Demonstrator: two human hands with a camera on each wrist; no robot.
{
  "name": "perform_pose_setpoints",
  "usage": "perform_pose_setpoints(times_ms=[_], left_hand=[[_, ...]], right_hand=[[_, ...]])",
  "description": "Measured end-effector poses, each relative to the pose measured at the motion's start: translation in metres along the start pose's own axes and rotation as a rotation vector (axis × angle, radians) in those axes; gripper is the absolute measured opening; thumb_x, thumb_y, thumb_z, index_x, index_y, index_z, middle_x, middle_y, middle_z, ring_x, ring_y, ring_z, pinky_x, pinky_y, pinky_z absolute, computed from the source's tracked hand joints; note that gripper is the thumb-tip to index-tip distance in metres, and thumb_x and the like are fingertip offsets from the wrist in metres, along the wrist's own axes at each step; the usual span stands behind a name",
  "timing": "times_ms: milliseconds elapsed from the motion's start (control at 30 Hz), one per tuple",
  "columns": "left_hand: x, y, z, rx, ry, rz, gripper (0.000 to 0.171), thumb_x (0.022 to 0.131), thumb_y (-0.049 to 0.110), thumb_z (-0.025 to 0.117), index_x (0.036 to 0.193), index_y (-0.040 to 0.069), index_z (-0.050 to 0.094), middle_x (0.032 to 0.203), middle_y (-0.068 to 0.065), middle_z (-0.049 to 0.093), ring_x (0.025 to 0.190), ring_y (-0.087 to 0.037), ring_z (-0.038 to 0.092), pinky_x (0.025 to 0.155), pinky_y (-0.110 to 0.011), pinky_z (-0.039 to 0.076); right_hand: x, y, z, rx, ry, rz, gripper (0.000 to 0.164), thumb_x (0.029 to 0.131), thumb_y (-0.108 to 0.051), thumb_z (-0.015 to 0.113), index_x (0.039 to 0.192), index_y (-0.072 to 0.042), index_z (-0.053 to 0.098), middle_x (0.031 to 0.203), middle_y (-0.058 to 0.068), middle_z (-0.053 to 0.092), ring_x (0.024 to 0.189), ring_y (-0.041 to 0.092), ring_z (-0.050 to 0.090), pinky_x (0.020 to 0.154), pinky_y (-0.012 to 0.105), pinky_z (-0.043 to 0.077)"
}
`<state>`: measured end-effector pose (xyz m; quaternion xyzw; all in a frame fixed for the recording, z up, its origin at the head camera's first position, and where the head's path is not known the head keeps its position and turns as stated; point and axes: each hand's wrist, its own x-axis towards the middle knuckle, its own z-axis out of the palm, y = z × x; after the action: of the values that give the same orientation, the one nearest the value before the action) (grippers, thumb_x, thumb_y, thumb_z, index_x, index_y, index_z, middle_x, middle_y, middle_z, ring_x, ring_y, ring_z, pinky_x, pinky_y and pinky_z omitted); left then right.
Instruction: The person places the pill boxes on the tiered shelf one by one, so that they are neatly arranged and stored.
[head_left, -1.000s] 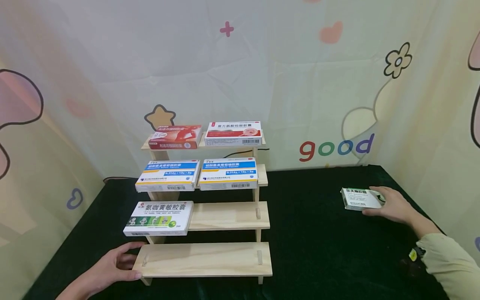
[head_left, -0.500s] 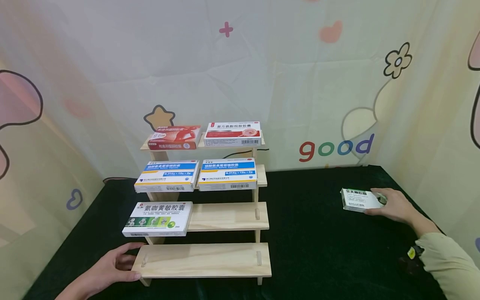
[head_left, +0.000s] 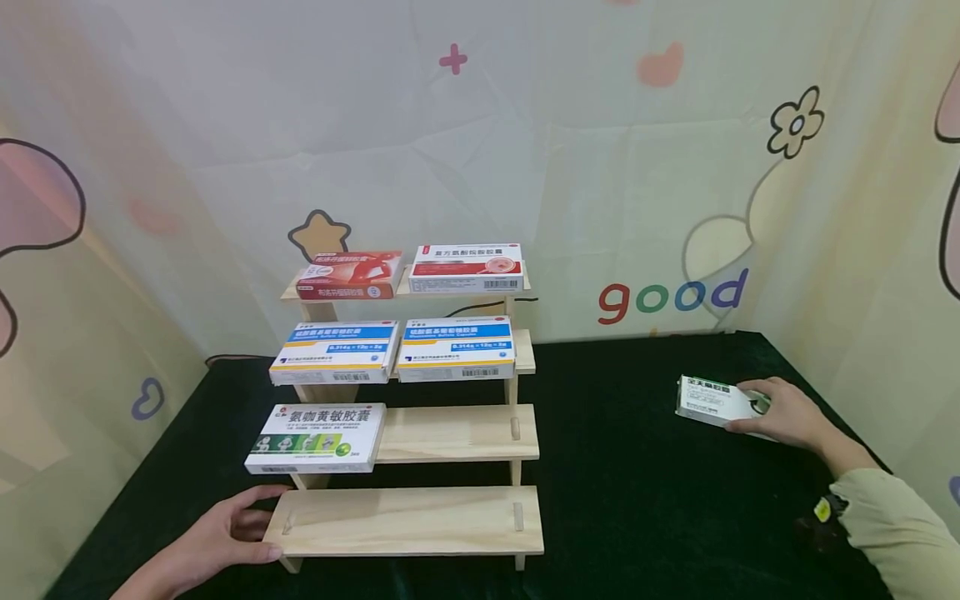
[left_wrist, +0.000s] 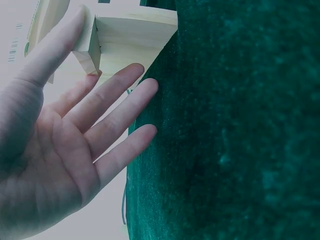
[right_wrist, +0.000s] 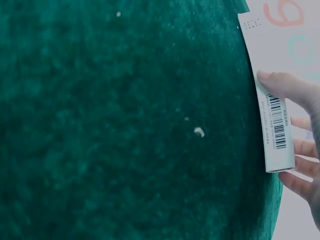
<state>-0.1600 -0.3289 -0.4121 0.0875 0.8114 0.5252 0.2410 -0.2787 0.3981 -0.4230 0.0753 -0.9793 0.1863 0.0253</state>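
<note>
On the right of the head view, my right hand grips a small white and green medicine box by its right end, thumb on the near side. The right wrist view shows the thumb against the barcode side of this box, with fingers behind it. Whether the box touches the cloth is unclear. At the lower left, my left hand pinches the left end of the bottom step of a wooden tiered rack between thumb and index finger. The left wrist view shows the other fingers of this hand stretched out, holding nothing.
On the rack lie a red box, a white and red box, two blue and white boxes, and a white and green box. Dark green cloth covers the table. A printed curtain hangs behind.
The medicine box in my right hand has turned slightly, its left end shifting left and its right end nearer. My left hand stays on the rack.
</note>
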Motion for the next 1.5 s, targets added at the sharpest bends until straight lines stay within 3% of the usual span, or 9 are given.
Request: perform_pose_setpoints(times_ms=[433,933,1233,1500], left_hand=[[0.0,0.0,-0.001,-0.002,-0.007,-0.003,0.074,0.085,0.016,0.063,0.132,-0.017,0.016,0.113,-0.031,0.055,0.093,-0.031,0.06,0.079,-0.043,0.05],[0.001,-0.001,-0.001,-0.019,-0.019,0.013,0.073,0.086,0.015,0.063,0.133,-0.016,0.017,0.114,-0.03,0.055,0.093,-0.029,0.06,0.079,-0.042,0.05],[-0.002,0.002,-0.003,0.018,-0.021,0.028,0.072,0.085,0.015,0.063,0.132,-0.017,0.018,0.114,-0.032,0.054,0.093,-0.03,0.059,0.079,-0.043,0.05],[-0.003,0.004,0.002,0.084,0.018,0.033,0.074,0.083,0.017,0.066,0.132,-0.016,0.022,0.112,-0.031,0.055,0.093,-0.031,0.059,0.078,-0.044,0.05]], right_hand=[[0.005,-0.016,-0.004,-0.033,0.009,0.002,0.084,0.068,-0.058,0.068,0.121,0.005,0.049,0.122,0.036,0.038,0.109,0.051,0.032,0.084,0.067,0.031],[0.009,-0.033,-0.009,-0.048,0.029,-0.016,0.085,0.068,-0.06,0.068,0.122,0.003,0.05,0.123,0.034,0.036,0.107,0.048,0.034,0.082,0.064,0.035],[0.013,-0.054,-0.015,-0.04,0.066,-0.07,0.082,0.068,-0.058,0.069,0.122,0.001,0.052,0.122,0.031,0.04,0.104,0.044,0.038,0.08,0.059,0.038],[0.015,-0.075,-0.016,-0.031,0.095,-0.138,0.079,0.068,-0.056,0.07,0.122,-0.001,0.052,0.12,0.027,0.042,0.102,0.039,0.04,0.078,0.056,0.04]])
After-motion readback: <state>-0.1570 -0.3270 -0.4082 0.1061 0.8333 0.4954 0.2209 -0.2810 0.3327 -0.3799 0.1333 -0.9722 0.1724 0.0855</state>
